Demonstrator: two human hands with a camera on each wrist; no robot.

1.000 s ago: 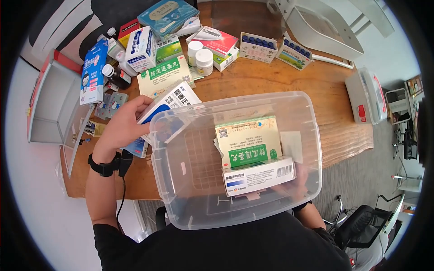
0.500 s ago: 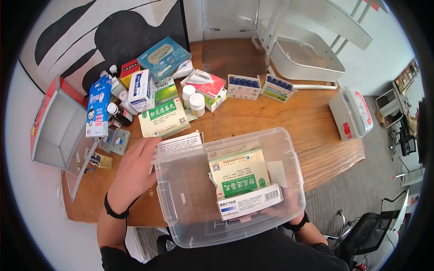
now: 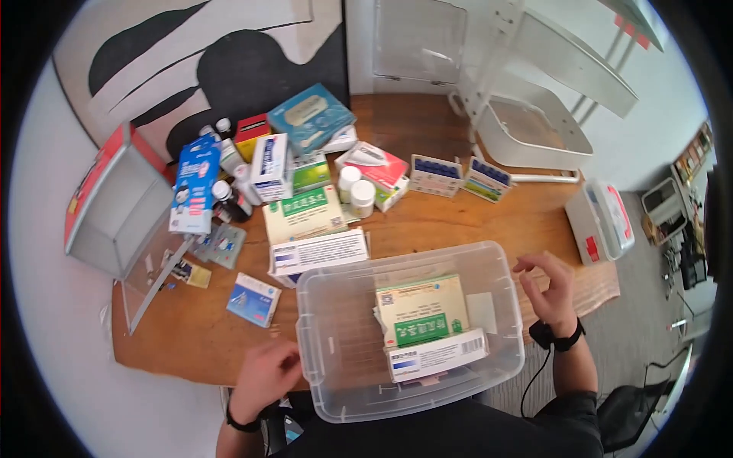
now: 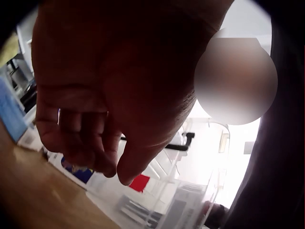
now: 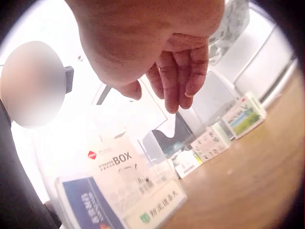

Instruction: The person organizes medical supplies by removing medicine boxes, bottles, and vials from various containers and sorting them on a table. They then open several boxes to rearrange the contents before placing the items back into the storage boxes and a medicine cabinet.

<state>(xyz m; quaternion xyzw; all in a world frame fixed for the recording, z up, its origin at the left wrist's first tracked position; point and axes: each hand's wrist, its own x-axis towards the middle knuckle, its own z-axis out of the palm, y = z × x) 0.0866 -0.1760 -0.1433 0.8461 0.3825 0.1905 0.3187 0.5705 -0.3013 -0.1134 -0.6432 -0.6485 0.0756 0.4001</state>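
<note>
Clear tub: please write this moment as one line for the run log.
tub: boxes inside | left hand: empty, beside tub | right hand: empty, beside tub

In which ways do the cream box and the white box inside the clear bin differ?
The cream box is marked with green; the white box with blue. The cream box shows a broad face; the white box shows a narrow side. Both carry printed text.
</note>
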